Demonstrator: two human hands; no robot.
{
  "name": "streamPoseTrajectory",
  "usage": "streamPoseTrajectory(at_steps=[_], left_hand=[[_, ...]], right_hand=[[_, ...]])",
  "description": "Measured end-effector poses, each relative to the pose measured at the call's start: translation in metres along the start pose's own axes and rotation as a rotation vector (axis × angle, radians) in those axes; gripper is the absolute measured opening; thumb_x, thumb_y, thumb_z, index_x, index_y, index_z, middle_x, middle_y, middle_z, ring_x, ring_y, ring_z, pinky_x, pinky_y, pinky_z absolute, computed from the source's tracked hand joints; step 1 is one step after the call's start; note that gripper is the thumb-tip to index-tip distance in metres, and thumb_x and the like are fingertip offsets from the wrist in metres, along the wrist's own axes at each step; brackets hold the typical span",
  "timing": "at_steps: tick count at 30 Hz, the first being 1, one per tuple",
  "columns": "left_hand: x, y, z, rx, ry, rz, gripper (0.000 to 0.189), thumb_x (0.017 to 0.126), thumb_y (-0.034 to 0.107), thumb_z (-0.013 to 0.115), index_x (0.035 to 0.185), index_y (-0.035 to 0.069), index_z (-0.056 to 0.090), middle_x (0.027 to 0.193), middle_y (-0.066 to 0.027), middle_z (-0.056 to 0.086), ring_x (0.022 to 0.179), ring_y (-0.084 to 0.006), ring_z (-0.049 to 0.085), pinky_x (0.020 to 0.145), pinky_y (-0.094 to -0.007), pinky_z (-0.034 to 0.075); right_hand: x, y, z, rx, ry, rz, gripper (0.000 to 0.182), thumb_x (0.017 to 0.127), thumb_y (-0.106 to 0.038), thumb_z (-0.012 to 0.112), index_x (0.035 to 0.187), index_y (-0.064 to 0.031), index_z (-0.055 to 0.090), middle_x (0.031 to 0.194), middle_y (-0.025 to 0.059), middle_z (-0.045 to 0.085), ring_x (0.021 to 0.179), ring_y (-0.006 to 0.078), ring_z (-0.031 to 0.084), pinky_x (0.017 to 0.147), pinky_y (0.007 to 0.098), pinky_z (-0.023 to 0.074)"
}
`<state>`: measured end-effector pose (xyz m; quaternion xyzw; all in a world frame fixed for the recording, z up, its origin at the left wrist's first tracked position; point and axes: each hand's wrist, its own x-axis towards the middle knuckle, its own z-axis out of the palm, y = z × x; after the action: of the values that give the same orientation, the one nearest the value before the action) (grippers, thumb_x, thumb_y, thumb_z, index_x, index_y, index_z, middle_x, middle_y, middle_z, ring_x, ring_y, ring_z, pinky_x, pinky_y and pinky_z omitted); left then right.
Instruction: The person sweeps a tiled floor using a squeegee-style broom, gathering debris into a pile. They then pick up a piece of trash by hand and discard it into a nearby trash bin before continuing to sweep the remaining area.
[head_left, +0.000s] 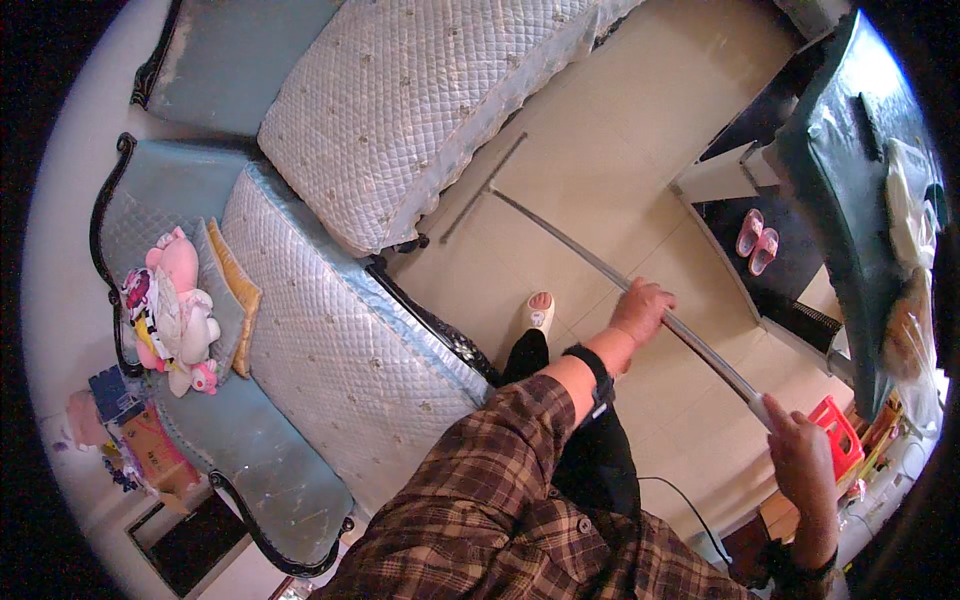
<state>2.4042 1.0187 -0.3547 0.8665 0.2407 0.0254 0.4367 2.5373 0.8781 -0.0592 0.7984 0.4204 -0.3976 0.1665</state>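
Note:
My left hand (643, 311) is closed around the middle of a long metal pole (555, 234). Nearer its upper end, my right hand (804, 450) grips the same pole. The pole slants down to a narrow crossbar head (469, 212) on the tiled floor (577, 165), beside the skirt of a quilted sofa cover (405, 112). Whether this is a flat mop or a squeegee, I cannot tell. One foot in a light slipper (537, 315) stands on the tiles below the pole.
A second covered sofa seat (322, 322) with carved dark trim is at left, holding plush toys (180, 300) and cushions (232, 300). At right are a dark-covered table (832, 187), pink slippers (757, 244) and a red plastic stool or basket (844, 435). A black cable (690, 502) lies low.

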Motion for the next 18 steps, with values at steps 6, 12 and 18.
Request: streamPoseTrajectory(at_steps=[6, 12, 18], left_hand=[[0.004, 0.095, 0.007, -0.148, 0.061, 0.077, 0.016, 0.067, 0.006, 0.059, 0.080, 0.015, 0.062, 0.077, -0.0083, 0.056, 0.080, -0.0295, 0.051, 0.068, -0.0383, 0.045], [-0.038, 0.094, -0.045, -0.102, 0.099, 0.052, 0.019, 0.066, 0.005, 0.060, 0.084, 0.015, 0.061, 0.076, -0.0073, 0.055, 0.080, -0.0291, 0.051, 0.068, -0.0387, 0.045], [-0.088, -0.001, -0.081, -0.052, 0.196, -0.097, 0.022, 0.064, 0.001, 0.059, 0.083, 0.012, 0.062, 0.075, -0.0073, 0.056, 0.078, -0.0292, 0.051, 0.068, -0.0394, 0.043]], right_hand=[[-0.075, 0.016, -0.049, -0.019, 0.173, 0.085, 0.045, 0.065, 0.003, 0.054, 0.110, -0.0024, 0.054, 0.079, 0.0218, 0.056, 0.071, 0.0382, 0.056, 0.064, 0.0418, 0.0448], [-0.099, -0.010, -0.063, 0.126, 0.143, -0.048, 0.046, 0.063, 0.002, 0.057, 0.109, -0.0022, 0.054, 0.080, 0.0205, 0.058, 0.072, 0.0369, 0.057, 0.063, 0.0390, 0.0463], [-0.045, -0.078, -0.047, 0.284, 0.199, -0.413, 0.033, 0.070, -0.001, 0.058, 0.103, -0.0055, 0.055, 0.097, 0.0170, 0.060, 0.076, 0.0335, 0.060, 0.066, 0.0381, 0.0495]])
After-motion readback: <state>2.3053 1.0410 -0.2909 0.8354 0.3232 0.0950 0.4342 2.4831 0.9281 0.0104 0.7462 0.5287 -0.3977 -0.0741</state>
